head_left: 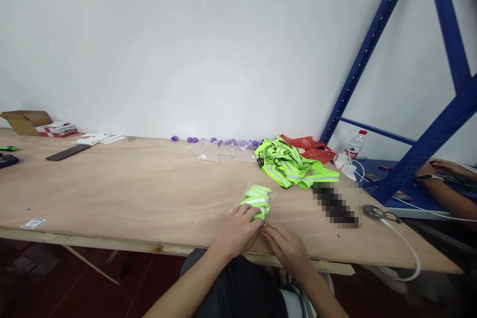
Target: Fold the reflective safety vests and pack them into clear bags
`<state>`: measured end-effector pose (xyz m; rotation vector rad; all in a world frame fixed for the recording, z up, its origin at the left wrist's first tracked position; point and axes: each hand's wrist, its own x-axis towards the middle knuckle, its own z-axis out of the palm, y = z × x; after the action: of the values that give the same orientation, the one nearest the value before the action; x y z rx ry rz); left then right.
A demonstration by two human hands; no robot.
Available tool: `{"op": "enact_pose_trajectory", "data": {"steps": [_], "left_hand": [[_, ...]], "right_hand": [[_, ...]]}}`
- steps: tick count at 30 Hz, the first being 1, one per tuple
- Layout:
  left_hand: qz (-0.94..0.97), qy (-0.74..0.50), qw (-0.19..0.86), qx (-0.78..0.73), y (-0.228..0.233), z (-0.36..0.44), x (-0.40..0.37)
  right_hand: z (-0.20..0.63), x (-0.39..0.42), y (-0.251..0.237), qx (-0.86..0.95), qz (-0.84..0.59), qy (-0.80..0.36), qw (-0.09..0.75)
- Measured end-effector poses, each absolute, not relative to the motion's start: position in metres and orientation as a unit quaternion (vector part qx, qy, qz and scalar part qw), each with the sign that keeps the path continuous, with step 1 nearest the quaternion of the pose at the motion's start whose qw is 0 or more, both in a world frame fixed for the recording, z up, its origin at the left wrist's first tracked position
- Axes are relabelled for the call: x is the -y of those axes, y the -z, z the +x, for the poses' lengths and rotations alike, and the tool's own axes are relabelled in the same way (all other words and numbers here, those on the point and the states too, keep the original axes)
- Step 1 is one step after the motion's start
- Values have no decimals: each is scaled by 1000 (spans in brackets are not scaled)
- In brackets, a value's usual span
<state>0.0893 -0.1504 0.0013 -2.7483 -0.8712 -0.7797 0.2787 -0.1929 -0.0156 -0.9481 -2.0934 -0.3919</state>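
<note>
A clear plastic bag (275, 194) lies near the table's front edge, with a folded neon-yellow reflective strap (257, 194) inside it. My left hand (240, 228) rests over the bag's near left part, its fingers curled onto the packed strap. Close beside it, my right hand (285, 244) pinches the near edge of the bag between thumb and fingers. The fingertips of both hands almost meet there, and the bag's mouth is hidden. Behind the bag, to the right, lies a tangled pile of neon-yellow reflective straps (286, 164) with grey stripes and black buckles.
Several flat clear bags (207, 153) and small purple rolls (174, 138) lie along the wall. A red bag (309, 146) sits behind the strap pile. Right are a round device (373, 212) with a white cable, a bottle (356, 145), a blue rack (417, 159) and another person's arm (443, 194).
</note>
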Motion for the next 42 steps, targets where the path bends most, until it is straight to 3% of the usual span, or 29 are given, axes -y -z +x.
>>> {"op": "enact_pose_trajectory", "data": {"steps": [11,35,42], "left_hand": [[-915,322,57,238,14,84,142],[-911,309,67,264,3,90,151],[-899,318,64,294,2,91,153]], "right_hand": [[280,190,20,816,-397,49,416],[277,194,15,810,-402,54,423],[281,194,14,770,-421,5,480]]}}
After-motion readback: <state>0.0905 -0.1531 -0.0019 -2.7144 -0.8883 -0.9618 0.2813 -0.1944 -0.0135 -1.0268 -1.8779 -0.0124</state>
